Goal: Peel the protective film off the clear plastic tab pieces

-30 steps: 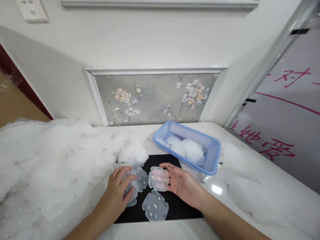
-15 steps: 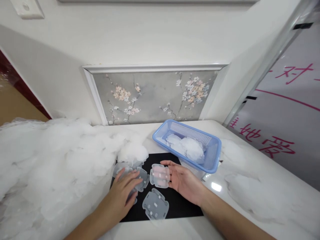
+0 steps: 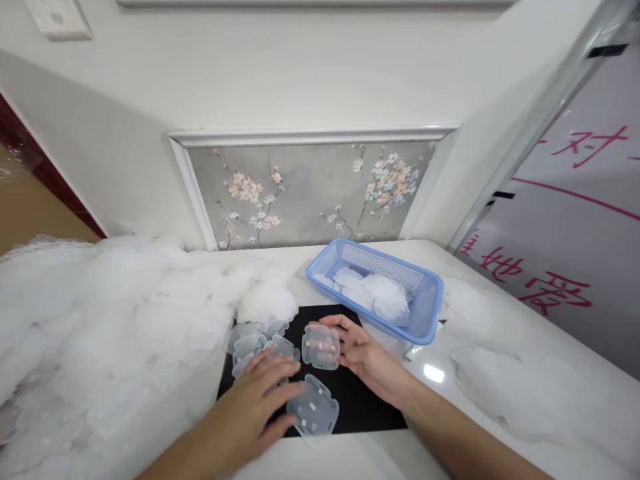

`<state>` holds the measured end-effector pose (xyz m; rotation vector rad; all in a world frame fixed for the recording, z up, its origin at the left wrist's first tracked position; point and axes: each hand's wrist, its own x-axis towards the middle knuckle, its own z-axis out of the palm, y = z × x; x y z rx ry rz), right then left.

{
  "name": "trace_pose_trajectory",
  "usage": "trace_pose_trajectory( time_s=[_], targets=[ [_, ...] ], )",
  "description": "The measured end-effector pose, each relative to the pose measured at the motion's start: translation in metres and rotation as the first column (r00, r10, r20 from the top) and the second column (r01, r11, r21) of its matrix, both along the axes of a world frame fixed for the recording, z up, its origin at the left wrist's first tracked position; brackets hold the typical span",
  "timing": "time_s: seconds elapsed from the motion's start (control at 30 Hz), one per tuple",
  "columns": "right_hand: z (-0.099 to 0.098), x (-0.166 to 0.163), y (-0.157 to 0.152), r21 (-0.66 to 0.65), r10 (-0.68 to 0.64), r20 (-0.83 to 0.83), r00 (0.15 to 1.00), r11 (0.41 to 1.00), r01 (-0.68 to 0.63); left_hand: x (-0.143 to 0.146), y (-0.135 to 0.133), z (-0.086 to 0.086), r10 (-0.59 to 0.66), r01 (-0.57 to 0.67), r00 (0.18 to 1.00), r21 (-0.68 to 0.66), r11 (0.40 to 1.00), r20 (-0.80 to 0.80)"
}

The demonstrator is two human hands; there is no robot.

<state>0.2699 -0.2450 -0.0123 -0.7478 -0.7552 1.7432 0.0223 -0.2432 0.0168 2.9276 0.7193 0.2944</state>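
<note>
My right hand (image 3: 357, 350) pinches a translucent plastic sheet (image 3: 321, 347) by its right edge, and the fingers show through from behind. The piece is roughly square with notched corners, small slots and pale dots. My left hand (image 3: 267, 393) is open, fingers spread, over the left part of a black mat (image 3: 365, 407). Its fingertips reach the left edge of another translucent sheet (image 3: 314, 408) lying near the mat's front; whether they touch it I cannot tell. Several overlapping sheets (image 3: 249, 344) lie beyond my left hand, partly hidden by it.
A blue mesh basket (image 3: 425, 303) holding more whitish sheets (image 3: 383, 297) stands behind the mat at the right. A large heap of translucent sheets (image 3: 115, 320) covers the left of the white marbled table (image 3: 505, 380). A wall with a floral panel (image 3: 310, 193) rises behind.
My left hand has moved right and toward me, from the overlapping sheets to the front sheet. My right hand still holds its sheet, with the fingers curled further behind it.
</note>
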Motion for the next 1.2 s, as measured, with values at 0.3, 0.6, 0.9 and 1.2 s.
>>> trace_pose_trajectory(
  time_s=[0.3, 0.6, 0.9, 1.2],
  targets=[
    [-0.003, -0.002, 0.002, 0.008, -0.107, 0.058, 0.993, 0.994, 0.107, 0.017, -0.016, -0.005, 0.142, -0.144, 0.989, -0.291, 0.946, -0.028],
    [-0.009, 0.0, 0.003, 0.016, -0.149, 0.064, 0.987, 0.989, 0.148, 0.02, -0.007, -0.001, 0.472, -0.202, 0.852, -0.692, 0.693, 0.224],
    [-0.006, 0.003, 0.003, -0.005, -0.065, -0.025, 0.998, 0.998, 0.065, 0.004, 0.009, -0.005, 0.769, -0.136, 0.6, -0.919, 0.37, 0.221],
    [0.0, -0.002, -0.001, 0.12, -0.061, 0.084, 0.995, 0.992, 0.05, -0.001, 0.011, -0.005, 0.8, -0.034, 0.57, -0.967, 0.253, 0.189]
  ],
)
